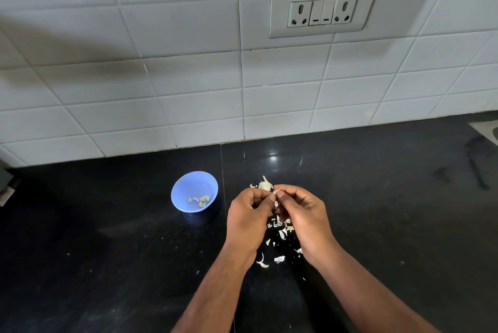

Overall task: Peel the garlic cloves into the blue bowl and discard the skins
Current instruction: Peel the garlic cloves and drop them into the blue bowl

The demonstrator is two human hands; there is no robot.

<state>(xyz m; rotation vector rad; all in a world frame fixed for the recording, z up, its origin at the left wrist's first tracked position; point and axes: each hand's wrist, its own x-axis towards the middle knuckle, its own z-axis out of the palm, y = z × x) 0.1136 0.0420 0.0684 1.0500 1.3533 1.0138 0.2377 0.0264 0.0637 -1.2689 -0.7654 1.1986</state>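
A small blue bowl (194, 190) stands on the black counter, left of my hands, with several pale peeled cloves (200, 200) in it. My left hand (249, 214) and my right hand (301, 214) meet fingertip to fingertip over the counter, pinching a small garlic clove (275, 192) between them. Just behind the fingertips lies the rest of the garlic head (265, 185). White skins (280, 230) are scattered on the counter below and between my wrists.
The black stone counter (107, 238) runs to a white tiled wall with a switch-and-socket plate (323, 10). A dark object (478, 168) lies at the far right. A dark item sits at the left edge (5, 181).
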